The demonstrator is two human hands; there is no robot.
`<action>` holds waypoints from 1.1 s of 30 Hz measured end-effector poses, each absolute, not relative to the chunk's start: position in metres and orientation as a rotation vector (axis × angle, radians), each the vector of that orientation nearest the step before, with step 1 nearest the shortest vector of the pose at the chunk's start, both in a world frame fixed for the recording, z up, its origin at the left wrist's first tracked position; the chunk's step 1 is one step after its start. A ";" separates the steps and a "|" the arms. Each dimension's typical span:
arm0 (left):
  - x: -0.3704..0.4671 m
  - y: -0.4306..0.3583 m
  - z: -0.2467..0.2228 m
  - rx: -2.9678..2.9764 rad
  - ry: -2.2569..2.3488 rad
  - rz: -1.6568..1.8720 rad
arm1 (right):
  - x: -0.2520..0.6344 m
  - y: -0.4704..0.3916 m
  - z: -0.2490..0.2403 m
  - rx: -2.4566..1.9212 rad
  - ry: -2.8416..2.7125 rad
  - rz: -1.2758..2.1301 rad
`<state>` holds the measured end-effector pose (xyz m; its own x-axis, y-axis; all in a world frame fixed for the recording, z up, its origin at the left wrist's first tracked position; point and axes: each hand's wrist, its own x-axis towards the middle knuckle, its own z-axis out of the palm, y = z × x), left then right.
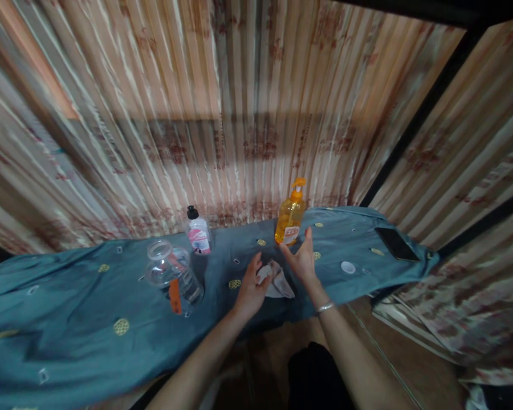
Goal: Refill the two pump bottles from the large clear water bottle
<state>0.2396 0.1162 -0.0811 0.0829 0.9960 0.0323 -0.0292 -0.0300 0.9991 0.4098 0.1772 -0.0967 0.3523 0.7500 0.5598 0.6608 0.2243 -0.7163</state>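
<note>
A pump bottle [289, 219] of yellow liquid, with an orange pump top and a pale label, stands upright near the back of the cloth-covered table. Just in front of its base is my right hand [301, 261], thumb and fingers spread, holding nothing; whether a fingertip touches the bottle, I cannot tell. My left hand [252, 290] is at the left edge of a crumpled white cloth [279, 283], its fingers apart and its thumb over the fabric. The cloth lies on the table between both hands.
To the left stand a clear plastic jar [159, 270] with an orange label and a black-capped bottle [199, 234] with a pink label. A round white lid [347, 267] and a dark phone [397, 244] lie right. Behind the table [81, 302] hangs a curtain [256, 142].
</note>
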 end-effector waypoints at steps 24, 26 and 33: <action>0.138 0.025 -0.064 1.152 1.204 1.292 | 0.217 0.217 -0.019 -1.210 -1.813 0.470; 0.137 0.023 -0.064 1.130 1.194 1.289 | 0.203 0.230 -0.007 -1.233 -1.818 0.505; 0.135 0.025 -0.067 1.092 1.177 1.269 | 0.176 0.256 0.013 -1.278 -1.867 0.541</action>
<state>0.1346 0.0252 -0.0666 -0.0430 0.9987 -0.0283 -0.1038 0.0237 0.9943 0.1762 0.2559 0.0126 -0.1768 0.9125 0.3689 0.5743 0.4000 -0.7142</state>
